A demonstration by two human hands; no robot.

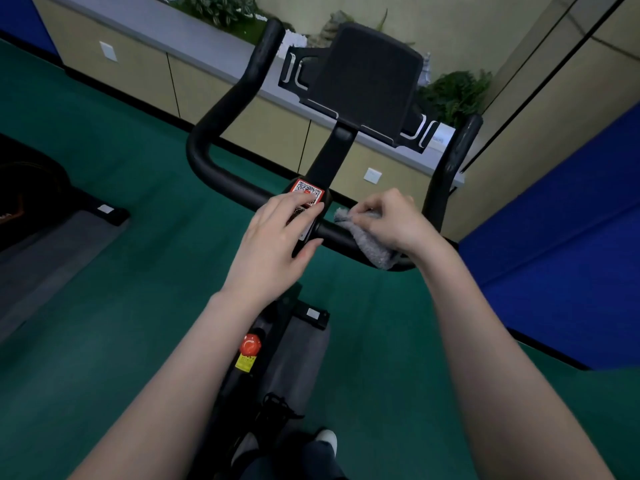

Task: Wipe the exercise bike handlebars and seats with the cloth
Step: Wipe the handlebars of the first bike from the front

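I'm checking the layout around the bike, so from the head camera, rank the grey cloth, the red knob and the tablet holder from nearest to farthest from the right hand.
1. grey cloth: held in the right hand, on the handlebar.
2. tablet holder: above, past the handlebar.
3. red knob: low on the frame, lower left.

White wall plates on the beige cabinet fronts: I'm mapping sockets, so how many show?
2: one white wall plate at upper left, another low between the black handlebar stem and right upright. The bike may hide others.

The handlebar (221,174) left stretch lies bare; the tablet holder (367,84) blocks the middle above.
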